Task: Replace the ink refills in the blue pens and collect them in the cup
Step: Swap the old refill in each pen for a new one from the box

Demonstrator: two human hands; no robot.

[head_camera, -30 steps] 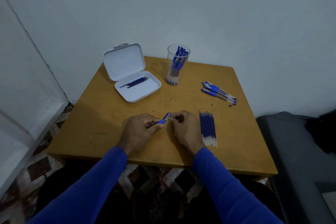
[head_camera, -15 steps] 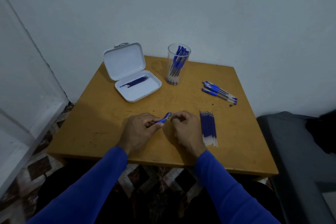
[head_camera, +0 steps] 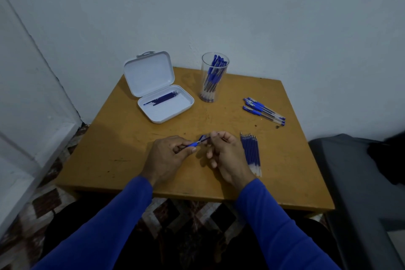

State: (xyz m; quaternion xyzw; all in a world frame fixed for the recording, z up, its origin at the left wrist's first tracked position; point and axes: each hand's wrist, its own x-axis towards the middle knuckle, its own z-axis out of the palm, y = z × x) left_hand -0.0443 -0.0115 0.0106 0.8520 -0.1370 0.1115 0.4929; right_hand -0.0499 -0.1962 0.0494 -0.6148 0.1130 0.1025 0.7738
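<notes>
My left hand [head_camera: 167, 154] grips a blue pen [head_camera: 197, 142] by its barrel over the front middle of the wooden table [head_camera: 122, 144]. My right hand [head_camera: 225, 155] pinches the pen's tip end, its fingers curled. A row of new refills [head_camera: 251, 152] lies just right of my right hand. Several blue pens [head_camera: 264, 112] lie at the right. A clear cup [head_camera: 211, 78] with several blue pens stands at the back. An open white case [head_camera: 160, 92] at the back left holds several dark refills [head_camera: 163, 98].
A white wall rises right behind the table. A dark grey seat [head_camera: 359, 182] stands to the right of the table. A white ledge [head_camera: 32, 153] and patterned floor lie to the left.
My right hand has shifted slightly right and opened its lower fingers while still pinching the pen's tip end. The left hand holds its place.
</notes>
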